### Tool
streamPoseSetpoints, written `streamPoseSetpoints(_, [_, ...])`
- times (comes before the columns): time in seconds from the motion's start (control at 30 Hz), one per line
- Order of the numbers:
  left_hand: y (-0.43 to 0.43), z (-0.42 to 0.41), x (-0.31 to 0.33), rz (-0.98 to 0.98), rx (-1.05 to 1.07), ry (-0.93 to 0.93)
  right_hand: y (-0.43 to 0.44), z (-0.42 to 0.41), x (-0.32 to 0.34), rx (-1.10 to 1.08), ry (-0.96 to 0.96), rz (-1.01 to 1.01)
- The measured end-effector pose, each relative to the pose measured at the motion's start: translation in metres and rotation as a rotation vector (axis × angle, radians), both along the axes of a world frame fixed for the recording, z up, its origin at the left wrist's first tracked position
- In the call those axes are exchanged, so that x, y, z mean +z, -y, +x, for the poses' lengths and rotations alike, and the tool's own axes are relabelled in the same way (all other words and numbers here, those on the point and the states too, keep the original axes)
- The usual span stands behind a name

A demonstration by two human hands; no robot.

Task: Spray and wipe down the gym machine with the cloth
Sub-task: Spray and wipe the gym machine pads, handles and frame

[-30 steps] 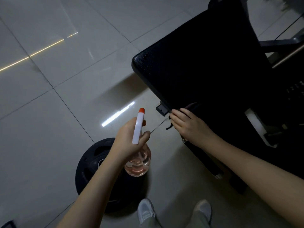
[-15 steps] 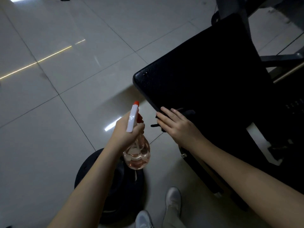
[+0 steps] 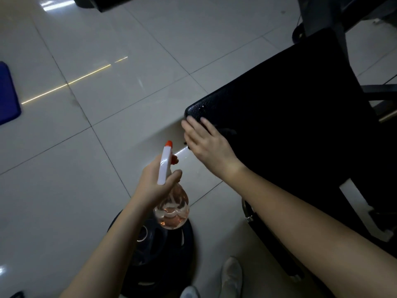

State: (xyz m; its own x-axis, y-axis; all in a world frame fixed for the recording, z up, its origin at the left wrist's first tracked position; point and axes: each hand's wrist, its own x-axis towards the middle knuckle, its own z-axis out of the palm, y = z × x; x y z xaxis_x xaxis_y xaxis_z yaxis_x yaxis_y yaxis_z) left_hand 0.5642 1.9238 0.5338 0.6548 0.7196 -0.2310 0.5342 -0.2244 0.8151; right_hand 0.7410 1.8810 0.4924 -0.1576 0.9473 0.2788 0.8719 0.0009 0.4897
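now my right hand (image 3: 206, 145) lies flat on the near left corner of the black pad (image 3: 290, 108) of the gym machine. its fingers are straight and close together, pressing the cloth (image 3: 229, 131) against the pad's edge. the cloth is dark and hard to tell from the pad; only a fold shows just right of the fingers. half a second ago this hand sat further back along the same edge, nearer to me, and it has since slid up to the rounded corner. my left hand (image 3: 153, 183) grips the spray bottle (image 3: 171, 208) by the neck, fingers curled round it under the white trigger head. the orange nozzle points away from me, just left of the right hand and apart from it, much as before. the bottle's clear belly hangs over a black weight plate (image 3: 163, 252) on the tiled floor (image 3: 64, 190). a blue mat (image 3: 7, 93) has come into view at the left edge.
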Motion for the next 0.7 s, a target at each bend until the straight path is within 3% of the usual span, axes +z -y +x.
streamPoseSetpoints(0.1, [0.004,-0.004,0.002,-0.005,-0.001,-0.030,-0.009,0.000,0.001,-0.015,-0.074,0.027])
streamPoseSetpoints(0.3, [0.011,-0.006,0.003,-0.029,0.001,-0.011,0.051,0.021,-0.002,0.073,0.096,-0.149])
streamPoseSetpoints(0.47, [0.014,-0.007,0.005,0.001,0.024,0.045,0.023,0.020,0.009,0.048,0.170,-0.187])
streamPoseSetpoints(0.7, [0.012,-0.026,0.005,0.019,0.040,0.027,-0.050,0.002,0.028,-0.092,0.000,-0.076])
